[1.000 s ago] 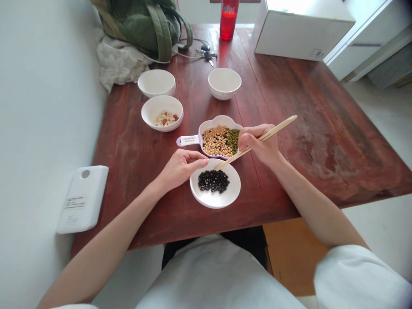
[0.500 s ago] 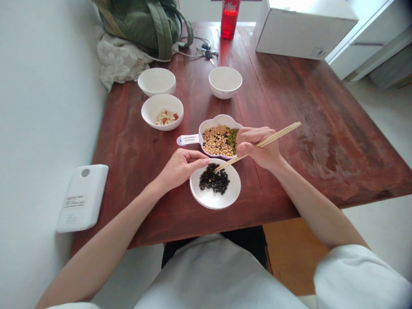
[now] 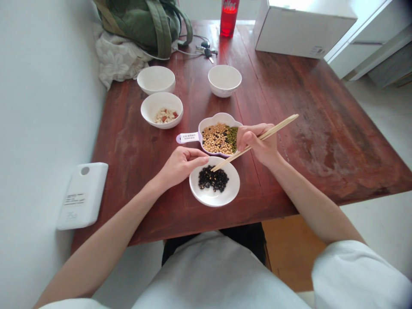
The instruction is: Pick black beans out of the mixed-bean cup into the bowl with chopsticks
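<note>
Right hand (image 3: pixel 259 143): fingers closed around the chopsticks (image 3: pixel 283 123), whose tips slant down and left to the black beans; whether a bean is pinched between them, I cannot tell.
Left hand (image 3: pixel 183 166): thumb and fingers pinched on the far-left rim of the near bowl, seemingly to steady it.
Near bowl (image 3: pixel 215 199): upright at the near side of the table (image 3: pixel 309 107), between the forearms, just on the near side of the dish.
Black beans (image 3: pixel 214 178): in a loose heap in the near bowl; paler flecks show among them, too small to identify.
Dish (image 3: pixel 209 120): just beyond the near bowl, handle pointing left. Yellow beans (image 3: pixel 212 139) fill most of what shows, green beans (image 3: pixel 232 134) lie on the right, and dark beans are scattered through; the right hand covers part.
Nut bowl (image 3: pixel 148 112): farther left, with pale and reddish pieces inside, apparently nuts.
Far bowls: the left one (image 3: pixel 156 79) just behind the nut bowl, the right one (image 3: pixel 225 79) beyond the dish; both upright, untouched.
Chopstick work: seemingly under way in the near bowl. The dish's kinds lie partly mingled; how much is left, I cannot tell.
</note>
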A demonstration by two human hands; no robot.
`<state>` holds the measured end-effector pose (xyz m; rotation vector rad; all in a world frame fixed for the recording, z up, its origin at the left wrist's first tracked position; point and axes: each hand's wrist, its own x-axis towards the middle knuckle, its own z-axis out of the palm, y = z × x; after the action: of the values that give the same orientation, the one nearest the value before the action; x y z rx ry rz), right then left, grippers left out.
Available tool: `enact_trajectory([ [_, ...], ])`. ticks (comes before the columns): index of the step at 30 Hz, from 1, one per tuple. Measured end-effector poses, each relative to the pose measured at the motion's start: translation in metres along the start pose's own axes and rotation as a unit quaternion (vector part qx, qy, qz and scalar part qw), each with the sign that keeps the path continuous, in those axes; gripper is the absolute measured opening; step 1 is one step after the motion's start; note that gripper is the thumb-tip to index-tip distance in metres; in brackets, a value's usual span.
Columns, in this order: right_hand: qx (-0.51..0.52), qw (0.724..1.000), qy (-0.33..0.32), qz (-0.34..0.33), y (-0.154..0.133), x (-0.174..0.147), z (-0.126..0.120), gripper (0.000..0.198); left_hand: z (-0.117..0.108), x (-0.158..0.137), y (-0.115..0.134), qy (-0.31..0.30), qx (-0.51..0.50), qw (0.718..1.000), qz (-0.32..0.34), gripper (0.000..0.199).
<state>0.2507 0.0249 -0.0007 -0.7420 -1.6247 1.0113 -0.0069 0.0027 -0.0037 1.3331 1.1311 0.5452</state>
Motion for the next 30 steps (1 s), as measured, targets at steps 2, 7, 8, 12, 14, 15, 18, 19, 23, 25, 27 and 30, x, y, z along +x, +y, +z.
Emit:
enact_trajectory([
  [2, 0.009, 1.0, 0.014, 0.016, 0.0019, 0.0, -0.0008, 0.054, 0.0, -0.0002, -0.0001, -0.001, 0.001, 1.0, -0.002, 0.037],
  [7, 0.016, 0.998, 0.041, 0.044, 0.0038, -0.0002, 0.0, 0.056, 0.0003, -0.0006, 0.0003, 0.001, -0.008, 1.0, -0.001, 0.036],
  [8, 0.014, 0.998, 0.042, 0.046, 0.0041, -0.0003, 0.0002, 0.056, 0.0004, -0.0006, 0.0005, 0.0, -0.009, 1.0, -0.001, 0.036],
  [12, 0.004, 0.998, 0.038, 0.055, 0.0057, -0.0008, 0.0007, 0.056, 0.0006, -0.0005, 0.0015, -0.002, -0.009, 1.0, -0.001, 0.037],
  [14, 0.003, 0.998, 0.04, 0.057, 0.0069, -0.0008, 0.001, 0.056, 0.0008, -0.0006, 0.0018, -0.001, -0.014, 1.0, -0.001, 0.037],
  [15, 0.004, 0.997, 0.043, 0.058, 0.0074, -0.0007, 0.0011, 0.056, 0.0009, -0.0006, 0.0017, -0.003, -0.015, 1.0, -0.002, 0.037],
  [18, 0.004, 0.997, 0.051, 0.054, 0.0084, -0.0003, 0.0016, 0.055, 0.0007, -0.0004, 0.0004, -0.006, -0.014, 1.0, -0.002, 0.038],
  [19, 0.0, 0.997, 0.049, 0.054, 0.0084, -0.0002, 0.0017, 0.054, 0.0005, -0.0002, -0.0002, -0.007, -0.013, 1.0, -0.001, 0.038],
  [23, -0.028, 0.998, 0.017, 0.051, 0.0068, -0.0009, 0.0024, 0.054, 0.0003, 0.0001, -0.0008, -0.006, -0.01, 1.0, 0.006, 0.037],
  [25, -0.041, 0.998, -0.003, 0.046, 0.0056, -0.0015, 0.0032, 0.055, 0.0007, -0.0002, 0.0005, -0.009, -0.014, 1.0, 0.005, 0.036],
  [27, -0.05, 0.998, -0.011, 0.04, 0.0047, -0.0019, 0.0042, 0.055, 0.0013, -0.0007, 0.0023, -0.012, -0.016, 1.0, 0.003, 0.037],
  [30, -0.06, 0.997, -0.006, 0.04, 0.0034, -0.002, 0.0055, 0.055, 0.0018, -0.0014, 0.0043, -0.011, -0.014, 1.0, 0.003, 0.038],
])
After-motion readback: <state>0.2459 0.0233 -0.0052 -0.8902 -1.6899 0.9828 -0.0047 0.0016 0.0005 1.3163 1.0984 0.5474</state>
